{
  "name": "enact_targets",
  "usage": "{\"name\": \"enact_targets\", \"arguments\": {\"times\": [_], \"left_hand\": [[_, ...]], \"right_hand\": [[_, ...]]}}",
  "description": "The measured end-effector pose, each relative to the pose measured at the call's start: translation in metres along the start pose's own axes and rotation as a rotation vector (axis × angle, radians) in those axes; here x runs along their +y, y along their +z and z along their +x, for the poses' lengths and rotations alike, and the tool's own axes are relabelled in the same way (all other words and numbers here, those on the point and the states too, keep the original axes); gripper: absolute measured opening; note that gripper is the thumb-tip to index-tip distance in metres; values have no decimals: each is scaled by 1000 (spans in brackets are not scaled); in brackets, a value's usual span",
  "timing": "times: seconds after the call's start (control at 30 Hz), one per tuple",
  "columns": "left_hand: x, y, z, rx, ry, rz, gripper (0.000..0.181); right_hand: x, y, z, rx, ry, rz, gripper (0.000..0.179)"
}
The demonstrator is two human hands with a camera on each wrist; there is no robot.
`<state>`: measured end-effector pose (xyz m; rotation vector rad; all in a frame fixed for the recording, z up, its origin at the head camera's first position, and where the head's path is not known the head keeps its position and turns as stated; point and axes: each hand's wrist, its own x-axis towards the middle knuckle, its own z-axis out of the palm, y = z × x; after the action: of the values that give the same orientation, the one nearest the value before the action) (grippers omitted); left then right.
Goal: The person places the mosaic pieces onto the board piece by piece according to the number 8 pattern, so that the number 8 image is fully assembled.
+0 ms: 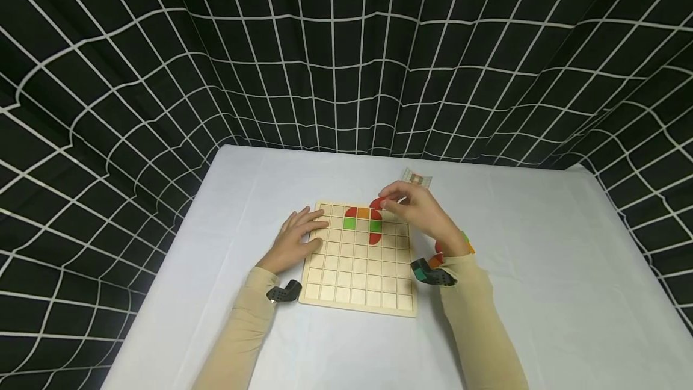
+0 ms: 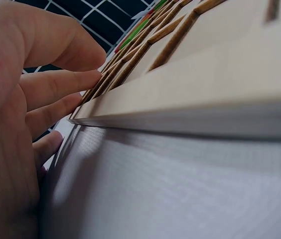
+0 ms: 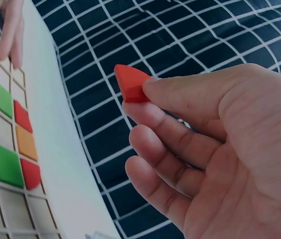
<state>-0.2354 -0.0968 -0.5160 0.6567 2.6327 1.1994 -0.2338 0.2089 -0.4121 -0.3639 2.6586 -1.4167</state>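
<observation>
The right hand point(image 1: 414, 206) pinches a red piece point(image 3: 132, 84) (one side curved) between thumb and fingertips, over the far edge of the grid board point(image 1: 358, 265). The left hand point(image 1: 294, 241), fingers spread, touches its left edge.

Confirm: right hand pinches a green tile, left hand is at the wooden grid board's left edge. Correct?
Colour's wrong: the tile pinched by the right hand is red, as the right wrist view shows. The left hand is indeed at the left edge of the wooden grid board.
</observation>
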Motion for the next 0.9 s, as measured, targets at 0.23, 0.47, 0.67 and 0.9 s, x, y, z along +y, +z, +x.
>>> {"name": "enact_targets", "arguments": {"times": [0.23, 0.47, 0.67, 0.9], "left_hand": [[-1, 0, -1, -3, -6, 7, 43], [1, -2, -1, -7, 2, 18, 43], [2, -2, 0, -6, -3, 16, 43], [0, -1, 1, -15, -21, 12, 43]], "right_hand": [[-7, 14, 6, -38, 9, 4, 14], [-7, 32, 12, -84, 13, -42, 20], [-3, 49, 13, -141, 10, -74, 21], [0, 64, 17, -189, 10, -85, 17]]}}
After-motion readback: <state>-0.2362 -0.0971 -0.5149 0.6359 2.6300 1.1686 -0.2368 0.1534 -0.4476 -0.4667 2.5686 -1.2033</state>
